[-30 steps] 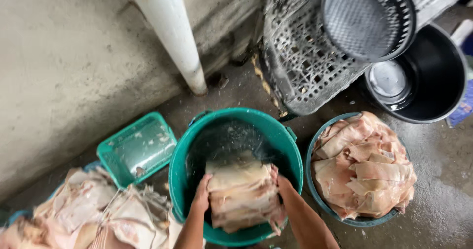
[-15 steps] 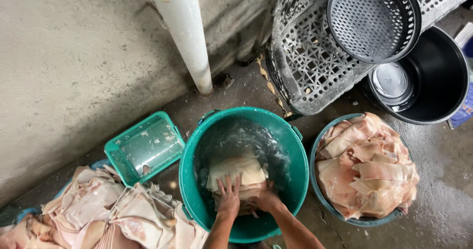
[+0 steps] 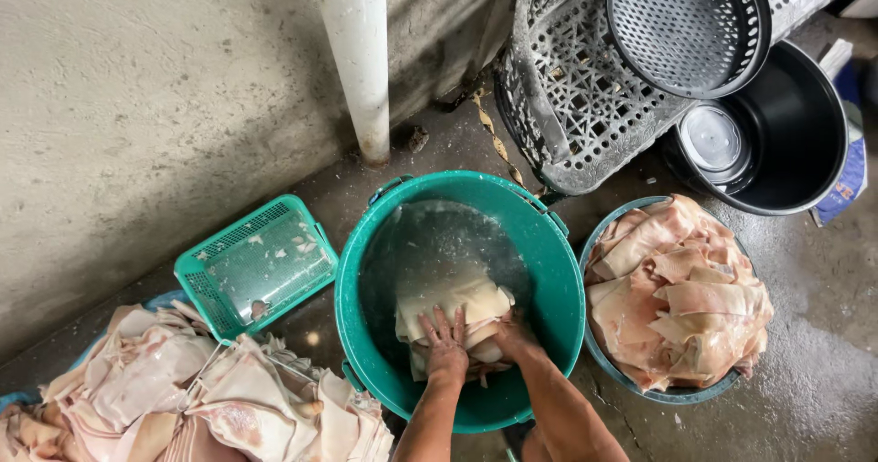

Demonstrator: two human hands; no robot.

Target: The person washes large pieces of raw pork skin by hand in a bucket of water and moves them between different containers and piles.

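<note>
A green plastic bucket [image 3: 558, 279] holds cloudy water and a folded slab of pale pork skin [image 3: 457, 302]. My left hand [image 3: 445, 343] lies flat on top of the slab with fingers spread, pressing it down into the water. My right hand [image 3: 514, 338] grips the slab's right edge, fingers partly under the water. Both forearms reach in from the bottom of the view.
A bowl heaped with pink pork skin pieces [image 3: 681, 297] stands right of the bucket. Another heap of skins [image 3: 192, 398] lies at lower left beside a small green basket [image 3: 251, 265]. Behind are a white pipe [image 3: 358, 59], grey crates [image 3: 585, 87], a round black strainer [image 3: 686, 23] and a black basin [image 3: 777, 142].
The slab was held up above the bucket's near rim; both hands have pushed it down and forward into the water. The view has shifted slightly.
</note>
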